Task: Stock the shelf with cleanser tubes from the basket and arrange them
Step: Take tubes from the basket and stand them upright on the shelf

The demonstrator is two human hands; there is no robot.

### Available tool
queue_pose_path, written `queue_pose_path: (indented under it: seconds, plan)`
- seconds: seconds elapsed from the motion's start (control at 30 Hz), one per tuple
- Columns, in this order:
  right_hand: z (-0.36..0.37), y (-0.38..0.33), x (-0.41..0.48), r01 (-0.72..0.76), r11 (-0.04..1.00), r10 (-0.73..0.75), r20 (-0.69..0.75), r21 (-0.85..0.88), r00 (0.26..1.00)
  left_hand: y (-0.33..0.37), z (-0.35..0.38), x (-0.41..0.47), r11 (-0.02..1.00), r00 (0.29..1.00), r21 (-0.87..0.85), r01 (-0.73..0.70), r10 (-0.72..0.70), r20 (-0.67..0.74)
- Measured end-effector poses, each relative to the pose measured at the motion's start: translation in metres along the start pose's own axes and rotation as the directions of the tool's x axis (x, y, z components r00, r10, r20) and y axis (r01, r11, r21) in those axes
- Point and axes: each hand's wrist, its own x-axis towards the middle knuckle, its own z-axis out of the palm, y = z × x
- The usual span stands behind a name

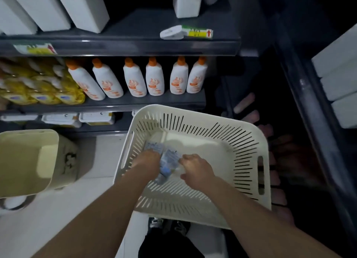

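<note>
Gripping the cleanser tubes (170, 161) from both sides: left hand (148, 160) with fingers curled down over the bundle's left edge, right hand (195, 168) with fingers curled against its right edge. Recorded as blue-and-white, blurred, count not determinable. Lying on the floor of the basket (193, 115), toward its left wall, held between the two hands. Beyond the basket's far rim: a row of white bottles (154, 80) with orange caps, standing on the shelf (135, 103). Beyond and left of the basket: yellow packs (44, 89). Left of the basket: a cream bin (25, 161), tipped. Above and beyond the basket: white boxes (58, 6). Below the basket's near rim: dark shoes (168, 226).
</note>
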Motion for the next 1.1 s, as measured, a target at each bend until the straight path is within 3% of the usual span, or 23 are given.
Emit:
queue_pose_path:
  seconds: [0.33, 0.47, 0.63, 0.73, 0.9, 1.0, 1.1]
  plan:
    - [0.043, 0.009, 0.069, 0.225, 0.956, -0.213, 0.087, -0.186, 0.973, -0.003, 0.036, 0.058, 1.0, 1.0, 0.007, 0.027, -0.027, 0.009]
    - [0.064, 0.019, 0.075, 0.249, 0.942, -0.267, -0.051, -0.223, 0.962, -0.007, 0.042, 0.063, 1.0, 0.999, 0.012, -0.001, 0.001, -0.049]
    - [0.076, 0.04, 0.07, 0.303, 0.865, -0.381, -0.13, -0.401, 0.915, -0.01, 0.043, 0.059, 0.997, 0.995, -0.04, -0.066, 0.062, -0.076]
    - [0.076, 0.052, 0.061, 0.303, 0.874, -0.395, -0.194, -0.38, 0.898, -0.01, 0.044, 0.058, 0.995, 0.992, -0.053, -0.085, 0.08, -0.093]
    - [0.08, 0.048, 0.066, 0.389, 0.886, -0.432, -0.143, -0.251, 0.891, -0.01, 0.045, 0.062, 0.997, 0.991, -0.059, -0.051, 0.043, -0.126]
    - [0.079, 0.052, 0.062, 0.4, 0.864, -0.457, -0.143, -0.306, 0.878, -0.01, 0.048, 0.064, 0.997, 0.982, -0.059, -0.054, 0.042, -0.183]
    - [0.086, 0.07, 0.052, 0.433, 0.826, -0.516, -0.175, -0.362, 0.838, -0.007, 0.046, 0.063, 0.978, 0.986, -0.198, -0.059, 0.027, -0.165]
